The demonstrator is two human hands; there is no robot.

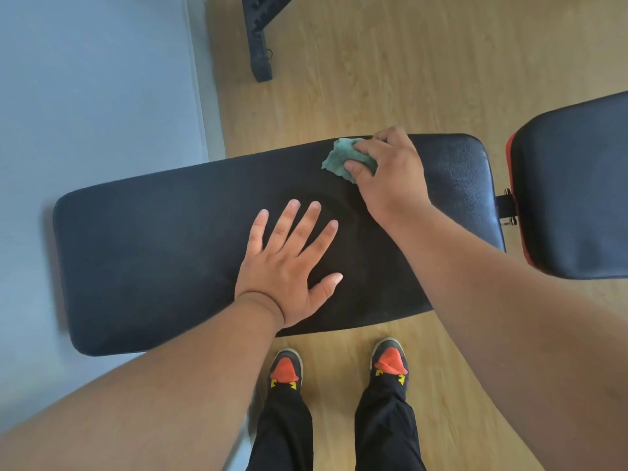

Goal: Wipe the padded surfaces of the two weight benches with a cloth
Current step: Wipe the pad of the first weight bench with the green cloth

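- Bench pad (153, 253) getting wiped, probably midway; can't tell which parts are done
- Second pad (577, 185) on the right looks untouched
- Left hand (289, 270) flat, fingers spread, bracing
- Right hand (390, 171) gripping the cloth (339, 158) at the far edge

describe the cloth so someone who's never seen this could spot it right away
Find the long black bench pad lying across the middle of the view over the wooden floor. Along its far edge, toward the right end, the right hand grips a small crumpled cloth. It is the only teal thing there, soft against the smooth black padding.
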